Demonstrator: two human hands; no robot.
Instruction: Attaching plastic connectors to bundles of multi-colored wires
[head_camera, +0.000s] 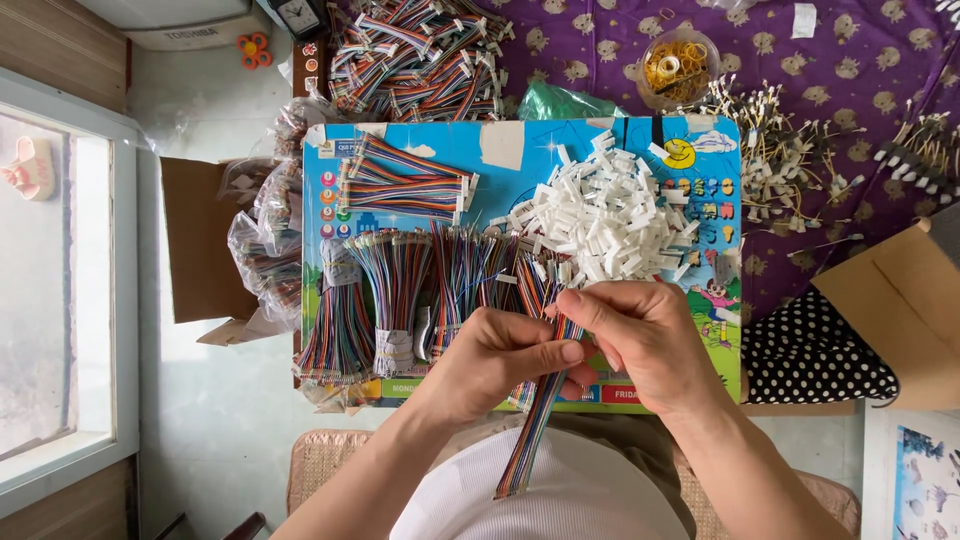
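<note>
Both hands pinch one rainbow ribbon cable (540, 400) over the blue board (520, 150), left hand (495, 360) gripping its middle, right hand (640, 335) nipping the top end near the white connectors (605, 220); keeping the wires flat and aligned probably helps.

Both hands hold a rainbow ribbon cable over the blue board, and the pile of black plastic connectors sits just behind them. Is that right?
Not quite. The head view shows the pile of connectors is white, not black. The rest stands: the left hand and right hand hold a rainbow ribbon cable over the blue board, with the pile just behind them.
</note>
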